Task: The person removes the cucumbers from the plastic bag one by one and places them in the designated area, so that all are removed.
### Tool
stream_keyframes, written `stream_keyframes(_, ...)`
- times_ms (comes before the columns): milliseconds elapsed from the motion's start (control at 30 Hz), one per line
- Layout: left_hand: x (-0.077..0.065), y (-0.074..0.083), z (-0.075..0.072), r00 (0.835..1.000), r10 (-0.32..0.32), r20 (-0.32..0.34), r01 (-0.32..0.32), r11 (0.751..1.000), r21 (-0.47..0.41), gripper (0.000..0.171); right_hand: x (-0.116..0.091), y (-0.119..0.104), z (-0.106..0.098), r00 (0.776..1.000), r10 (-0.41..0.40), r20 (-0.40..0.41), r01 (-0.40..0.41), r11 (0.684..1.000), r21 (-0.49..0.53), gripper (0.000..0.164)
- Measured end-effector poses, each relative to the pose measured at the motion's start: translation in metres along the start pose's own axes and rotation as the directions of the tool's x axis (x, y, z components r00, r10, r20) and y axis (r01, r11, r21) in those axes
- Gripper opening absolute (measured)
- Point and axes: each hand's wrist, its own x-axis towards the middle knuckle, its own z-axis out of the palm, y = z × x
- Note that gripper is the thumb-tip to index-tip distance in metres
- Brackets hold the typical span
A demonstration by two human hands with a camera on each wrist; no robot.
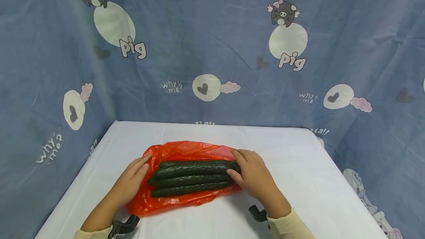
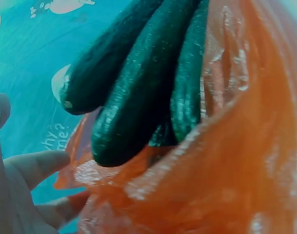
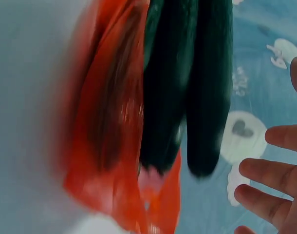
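Several long dark green cucumbers [image 1: 194, 180] lie side by side on a spread red plastic bag [image 1: 149, 206]. At the bag's left edge is my left hand [image 1: 131, 180], its fingertips right at the plastic. Its extended fingers [image 2: 39, 165] also show beside the bag in the left wrist view, near the cucumbers' ends. My right hand [image 1: 255, 174] reaches over the right ends of the cucumbers in the head view, covering part of them. Seen from the right wrist, its fingers [image 3: 277, 178] are spread, with a gap between them and the cucumbers [image 3: 168, 92].
A white-covered table [image 1: 299, 180] lies beneath the bag. Behind it and along both sides hangs a blue cloth [image 1: 225, 40] printed with pigs and words. Black wrist mounts [image 1: 124, 226] show below each hand.
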Motion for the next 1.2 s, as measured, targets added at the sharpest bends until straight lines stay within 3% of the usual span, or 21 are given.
stream_keyframes(167,0.000,-0.002,0.005,0.999,-0.049,-0.004,0.049,0.998,-0.038,0.062,0.009,-0.014,0.009,0.999,-0.022,0.028,0.021,1.000,0.017,0.069)
stream_keyframes(400,-0.003,-0.010,0.014,0.997,-0.065,-0.027,0.064,0.997,-0.037,0.064,0.017,-0.030,0.024,0.997,-0.052,0.052,0.051,0.998,0.029,0.070)
stream_keyframes(733,-0.003,-0.018,0.022,0.995,0.001,-0.096,-0.001,1.000,0.006,0.054,0.032,-0.048,0.036,0.993,-0.066,0.099,0.061,0.997,0.056,0.074)
stream_keyframes(900,-0.003,-0.020,0.026,0.996,-0.026,-0.088,0.029,0.999,0.032,0.055,0.037,-0.057,0.042,0.987,-0.063,0.146,0.056,0.997,0.053,0.077)
stream_keyframes(1200,0.002,-0.022,0.024,0.992,-0.034,-0.120,0.038,0.999,0.030,0.057,0.041,-0.077,0.050,0.990,-0.019,0.137,0.023,0.999,-0.030,0.074)
